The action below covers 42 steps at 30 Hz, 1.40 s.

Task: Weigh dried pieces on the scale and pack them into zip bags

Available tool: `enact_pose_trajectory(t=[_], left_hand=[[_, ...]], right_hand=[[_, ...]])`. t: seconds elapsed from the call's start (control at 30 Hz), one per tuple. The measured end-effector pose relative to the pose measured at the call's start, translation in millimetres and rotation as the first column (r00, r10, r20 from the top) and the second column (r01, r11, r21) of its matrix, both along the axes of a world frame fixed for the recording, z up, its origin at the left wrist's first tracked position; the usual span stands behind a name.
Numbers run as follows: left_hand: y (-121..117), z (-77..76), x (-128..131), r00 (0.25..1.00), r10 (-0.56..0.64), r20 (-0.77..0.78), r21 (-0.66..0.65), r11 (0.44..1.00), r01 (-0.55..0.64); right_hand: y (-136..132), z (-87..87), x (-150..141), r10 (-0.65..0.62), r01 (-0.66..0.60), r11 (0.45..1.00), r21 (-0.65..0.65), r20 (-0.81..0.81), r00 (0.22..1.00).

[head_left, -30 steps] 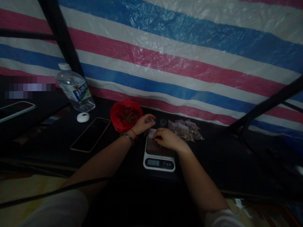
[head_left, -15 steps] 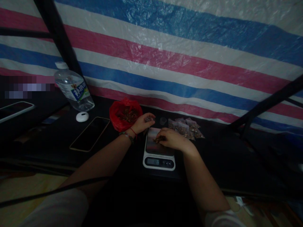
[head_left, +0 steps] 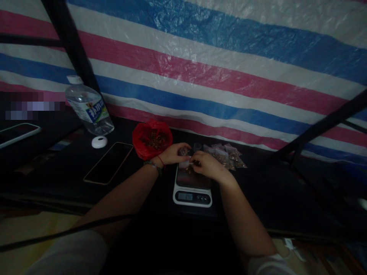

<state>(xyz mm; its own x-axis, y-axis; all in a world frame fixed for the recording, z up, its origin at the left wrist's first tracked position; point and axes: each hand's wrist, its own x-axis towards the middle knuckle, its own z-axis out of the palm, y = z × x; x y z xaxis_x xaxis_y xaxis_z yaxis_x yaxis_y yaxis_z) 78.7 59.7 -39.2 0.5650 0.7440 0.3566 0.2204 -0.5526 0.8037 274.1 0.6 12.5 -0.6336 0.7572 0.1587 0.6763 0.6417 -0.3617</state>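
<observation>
We find the scale (head_left: 190, 183) on the worktop (head_left: 258, 198), directly before the person; it has a white body, a dark glossy plate and a lit display (head_left: 185, 196) whose digits are too blurred to read. Small brown pieces (head_left: 188, 170) lie on the plate beside the right hand (head_left: 208, 166), which covers its far right part; the right fingers are bent, and we cannot tell whether they grip anything. The left hand (head_left: 171, 154), at the far left corner of the scale, has its fingers closed around crumpled clear plastic (head_left: 184, 152). To its left we note an open red bag (head_left: 139, 147) of brown pieces; beyond the hands, a clear cup (head_left: 197, 146); to the right, a heap of filled sachets (head_left: 222, 156). A phone (head_left: 109, 163), a white case (head_left: 99, 142) and a bottle (head_left: 91, 109) stand farther left. The worktop is black; behind it, between dark bars (head_left: 69, 42), hangs a striped sheet (head_left: 200, 68). Lighting is dim.
</observation>
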Motion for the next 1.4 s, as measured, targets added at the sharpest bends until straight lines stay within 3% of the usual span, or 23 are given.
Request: enact_pose_trajectory(t=[0.13, 0.27, 0.43, 0.67, 0.97, 1.1, 1.23, 1.4], left_hand=[[-2.3, 3.6, 0.7, 0.998, -0.026, -0.06, 0.026, 0.999, 0.028], [-6.6, 7.3, 3.9, 0.989, -0.037, -0.143, 0.079, 0.996, 0.049], [-10.0, 9.1, 7.4, 0.994, -0.028, -0.104, 0.149, 0.988, 0.044], [-12.5, 10.0, 9.5, 0.999, -0.051, -0.008, 0.069, 0.996, 0.052], [-11.7, 4.7, 12.6, 1.0, -0.017, 0.017, 0.107, 0.994, 0.015], [-10.7, 2.5, 13.4, 0.997, -0.033, 0.064, 0.102, 0.994, 0.026], [-7.3, 1.6, 13.4, 0.988, 0.032, 0.148, 0.08, 0.996, -0.044], [-2.4, 1.0, 10.9, 0.97, 0.162, 0.18, 0.033, 0.985, -0.171]], right_hand=[[6.0, 3.9, 4.6, 0.0, 0.017, 0.996, 0.086, -0.197, 0.98], [10.9, 6.5, -0.8, -0.031, 0.068, 0.991, 0.119, -0.29, 0.956], [12.7, 3.1, -14.4, -0.039, 0.067, 0.992, 0.107, -0.25, 0.967], [14.8, -4.7, -17.7, -0.162, 0.184, 0.982, 0.047, -0.307, 0.938], [12.8, -8.2, -30.7, -0.123, 0.241, 0.937, 0.255, -0.404, 0.906], [10.8, -9.0, -34.4, -0.067, 0.18, 0.94, 0.289, -0.363, 0.929], [6.6, -4.1, -28.8, 0.019, 0.088, 0.96, 0.266, -0.375, 0.927], [6.7, 4.4, -11.5, -0.049, 0.176, 0.947, 0.268, -0.422, 0.905]])
